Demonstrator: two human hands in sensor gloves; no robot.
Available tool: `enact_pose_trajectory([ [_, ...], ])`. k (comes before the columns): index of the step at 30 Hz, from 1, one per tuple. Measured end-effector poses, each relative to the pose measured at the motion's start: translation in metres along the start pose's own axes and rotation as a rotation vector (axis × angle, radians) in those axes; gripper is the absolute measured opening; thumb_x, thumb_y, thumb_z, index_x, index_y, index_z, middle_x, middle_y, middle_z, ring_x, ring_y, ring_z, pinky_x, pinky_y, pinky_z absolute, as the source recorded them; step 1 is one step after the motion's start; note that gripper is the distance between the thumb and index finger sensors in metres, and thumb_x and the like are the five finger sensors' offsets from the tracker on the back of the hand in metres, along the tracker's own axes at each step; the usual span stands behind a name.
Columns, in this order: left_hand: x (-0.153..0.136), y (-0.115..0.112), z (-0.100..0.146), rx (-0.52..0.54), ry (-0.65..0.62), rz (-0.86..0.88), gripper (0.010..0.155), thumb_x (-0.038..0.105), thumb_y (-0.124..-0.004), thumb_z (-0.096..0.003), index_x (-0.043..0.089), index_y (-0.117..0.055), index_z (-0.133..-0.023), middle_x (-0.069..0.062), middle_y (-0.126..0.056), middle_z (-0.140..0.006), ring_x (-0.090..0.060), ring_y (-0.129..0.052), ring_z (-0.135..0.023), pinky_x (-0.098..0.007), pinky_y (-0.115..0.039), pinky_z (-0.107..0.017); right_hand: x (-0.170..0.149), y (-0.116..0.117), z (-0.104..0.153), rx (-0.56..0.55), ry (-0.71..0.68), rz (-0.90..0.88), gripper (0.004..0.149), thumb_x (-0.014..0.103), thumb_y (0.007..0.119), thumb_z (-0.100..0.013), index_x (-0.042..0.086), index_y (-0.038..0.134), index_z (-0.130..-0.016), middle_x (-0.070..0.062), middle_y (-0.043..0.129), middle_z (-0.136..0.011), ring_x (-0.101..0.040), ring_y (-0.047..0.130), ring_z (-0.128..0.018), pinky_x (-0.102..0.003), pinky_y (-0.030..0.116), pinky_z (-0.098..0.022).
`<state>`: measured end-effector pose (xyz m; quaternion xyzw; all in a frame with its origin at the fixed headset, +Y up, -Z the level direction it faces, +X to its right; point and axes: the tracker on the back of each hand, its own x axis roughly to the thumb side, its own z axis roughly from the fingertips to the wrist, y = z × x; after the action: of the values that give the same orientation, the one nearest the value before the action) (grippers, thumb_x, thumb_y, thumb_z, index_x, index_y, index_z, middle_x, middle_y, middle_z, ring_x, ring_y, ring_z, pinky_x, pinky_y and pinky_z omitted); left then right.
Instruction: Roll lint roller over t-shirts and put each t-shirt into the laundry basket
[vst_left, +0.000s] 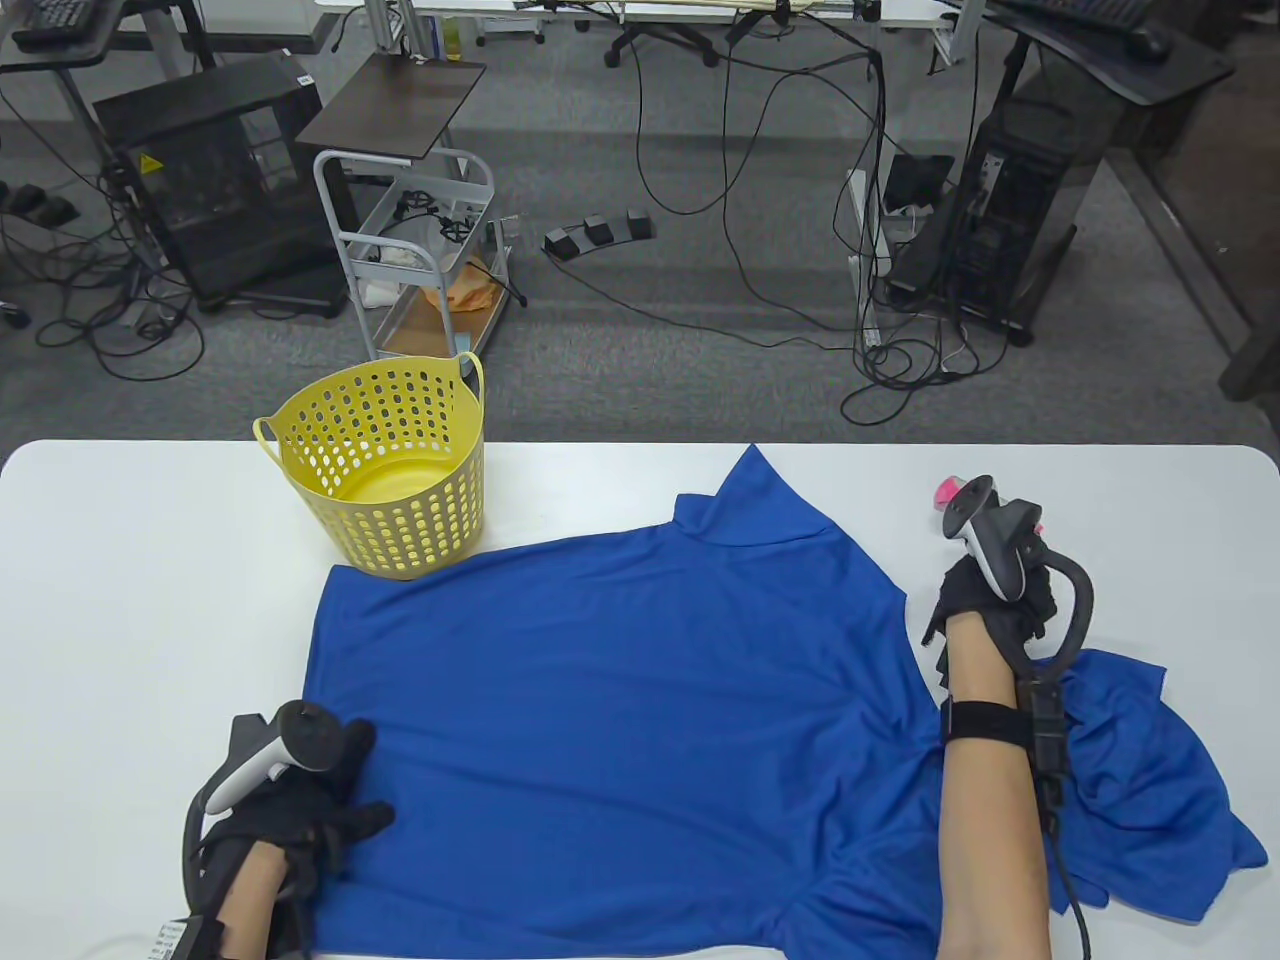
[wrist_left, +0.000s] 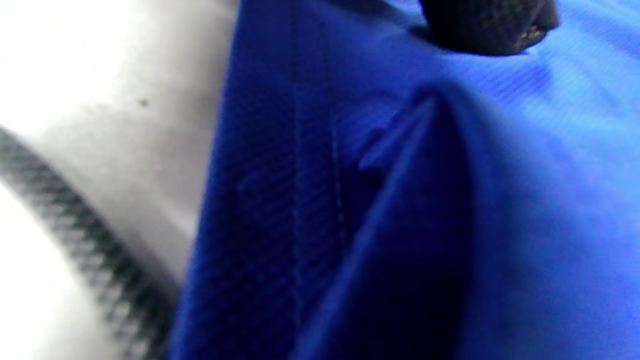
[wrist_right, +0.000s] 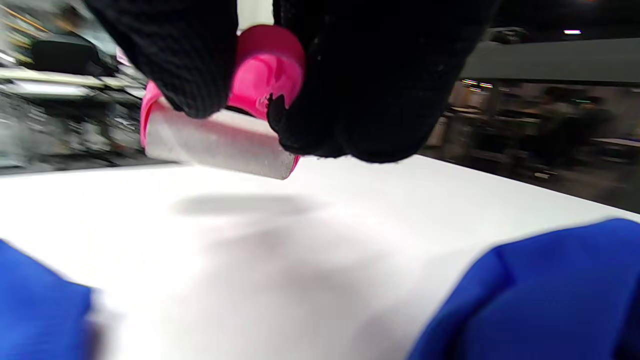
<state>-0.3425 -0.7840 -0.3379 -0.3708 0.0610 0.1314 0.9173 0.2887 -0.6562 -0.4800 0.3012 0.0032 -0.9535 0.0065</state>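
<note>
A blue t-shirt (vst_left: 620, 720) lies spread flat over the white table (vst_left: 150, 560). A second blue t-shirt (vst_left: 1150, 790) sits crumpled at the right under my right forearm. My left hand (vst_left: 320, 800) rests on the flat shirt's near left edge, one fingertip (wrist_left: 487, 25) touching the cloth (wrist_left: 500, 200). My right hand (vst_left: 995, 600) hovers above the table just right of the flat shirt. It grips a pink lint roller (wrist_right: 225, 135), whose white roll hangs a little above the bare table; its pink end (vst_left: 945, 492) shows past the tracker. A yellow laundry basket (vst_left: 385, 465) stands at the back left.
The basket touches the shirt's far left corner and looks empty. Bare table lies left of the shirt and along the far edge. Beyond the table are a grey cart (vst_left: 420, 260), cables and computer towers on the floor.
</note>
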Motion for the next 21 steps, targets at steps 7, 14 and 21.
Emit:
enact_pose_trajectory([
  [7, 0.000, 0.000, 0.000, 0.014, 0.002, 0.007, 0.090, 0.065, -0.062, -0.0449, 0.048, 0.005, -0.102, 0.011, 0.021, -0.106, -0.038, 0.021, -0.100, -0.064, -0.001, -0.072, 0.007, -0.053, 0.113, 0.025, -0.368, -0.023, 0.051, 0.044, 0.080, -0.050, 0.041, 0.060, -0.097, -0.004, 0.088, -0.082, -0.015, 0.094, -0.052, -0.029, 0.089, -0.039],
  [14, 0.000, 0.000, 0.000, 0.016, 0.016, 0.010, 0.091, 0.065, -0.063, -0.0441, 0.049, 0.005, -0.102, 0.012, 0.020, -0.106, -0.037, 0.020, -0.100, -0.065, -0.003, -0.071, 0.020, -0.042, 0.205, 0.235, -0.577, 0.084, 0.041, 0.046, 0.083, -0.049, 0.039, 0.079, -0.090, -0.006, 0.096, -0.070, -0.012, 0.094, -0.040, -0.026, 0.088, -0.029],
  [21, 0.000, 0.000, 0.000, 0.015, 0.019, 0.018, 0.091, 0.065, -0.063, -0.0441, 0.049, 0.005, -0.101, 0.012, 0.021, -0.106, -0.037, 0.021, -0.100, -0.066, -0.002, -0.071, 0.042, -0.001, 0.210, 0.277, -0.530, 0.168, 0.052, 0.043, 0.074, -0.053, 0.028, 0.059, -0.101, -0.007, 0.090, -0.071, -0.006, 0.094, -0.030, -0.019, 0.087, -0.019],
])
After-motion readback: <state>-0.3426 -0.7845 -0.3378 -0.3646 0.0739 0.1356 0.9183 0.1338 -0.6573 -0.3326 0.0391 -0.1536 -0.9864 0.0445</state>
